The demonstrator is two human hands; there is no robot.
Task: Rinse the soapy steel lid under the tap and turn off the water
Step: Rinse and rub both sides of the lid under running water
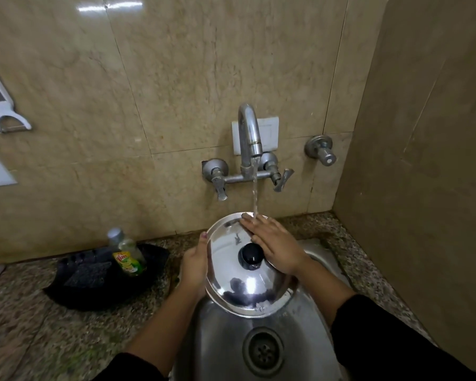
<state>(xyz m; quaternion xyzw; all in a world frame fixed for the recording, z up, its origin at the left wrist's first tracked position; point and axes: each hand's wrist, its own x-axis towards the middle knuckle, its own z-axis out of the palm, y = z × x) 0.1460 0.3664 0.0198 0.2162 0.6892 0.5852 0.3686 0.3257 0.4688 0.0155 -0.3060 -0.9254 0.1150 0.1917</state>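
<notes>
Two hands: both were at the lid (231, 281), over the sink (217, 339)
Left hand (194, 266): it held the lid's left rim, thumb on the edge
Right hand (275, 248): it lay flat on top, fingers straight, under the water (255, 193)
Lid: shiny steel, tilted, black knob (251, 256) on top, no foam seen
Right handle (282, 178): on the wall past the lid, beside the tap (249, 130), nearest the flat hand

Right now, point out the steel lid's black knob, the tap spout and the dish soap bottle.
black knob (251, 255), head view, centre of its top.
tap spout (249, 132), head view, the curved pipe above the outlet.
dish soap bottle (129, 262), head view, its yellow-green label.
</notes>
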